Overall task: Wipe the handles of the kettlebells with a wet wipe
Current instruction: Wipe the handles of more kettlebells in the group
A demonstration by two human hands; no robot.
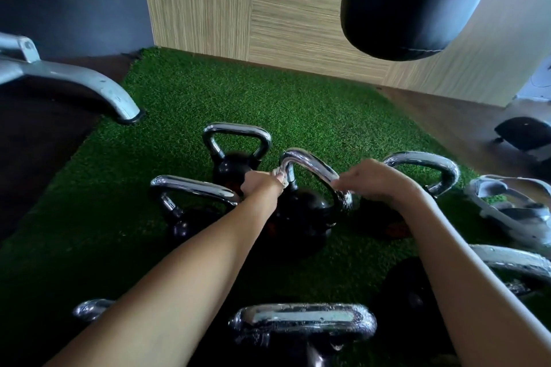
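Nearest the camera, in front of the centre kettlebell (301, 217), another bell's chrome handle (304, 322) is beaded with moisture. Beyond it both arms reach to the centre kettlebell, which stands on the green turf (268, 92). The left hand (261, 183) is closed round a bunched wet wipe (280, 177) and presses it against the left upright of that bell's handle (310, 162). The right hand (372, 179) is curled bare over the handle's right bend. Other bells crowd it: one to its left (190, 185), one to its right (426, 161), one behind (237, 134).

The likely trouble is slip. Wet chrome under a bare palm may let the bell twist or tip against its close neighbours, pinching fingers. The stretch under the right hand could also go unwiped.
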